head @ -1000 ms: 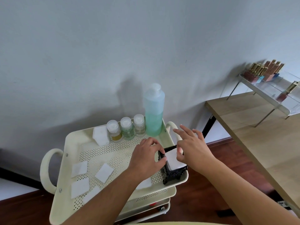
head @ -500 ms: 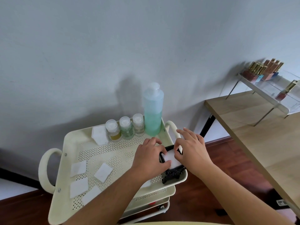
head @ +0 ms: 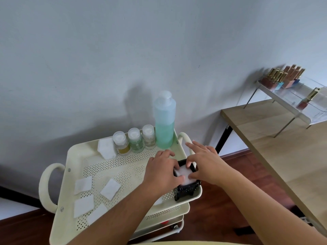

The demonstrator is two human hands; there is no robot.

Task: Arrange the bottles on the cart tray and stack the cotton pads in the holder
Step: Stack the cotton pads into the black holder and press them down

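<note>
A cream perforated cart tray (head: 123, 167) holds a tall blue-green bottle (head: 164, 124) and three small clear bottles (head: 135, 143) in a row along its far edge. At the tray's near right corner stands a black holder (head: 187, 189) with white cotton pads (head: 183, 171) in it. My left hand (head: 162, 171) and my right hand (head: 205, 162) both rest their fingers on the top pad, one from each side. Several loose pads (head: 110, 189) lie on the tray's left half, and one pad (head: 106, 148) leans by the small bottles.
A wooden table (head: 283, 147) stands at the right, carrying a clear shelf (head: 290, 101) with nail polish bottles (head: 283, 77). A grey wall is just behind the cart. Cart handles (head: 47, 186) stick out at both ends. Lower cart shelves and a dark wood floor show beneath.
Both hands have closed in over the holder. The pad under my right hand has gone down into it, and both hands now press on its top.
</note>
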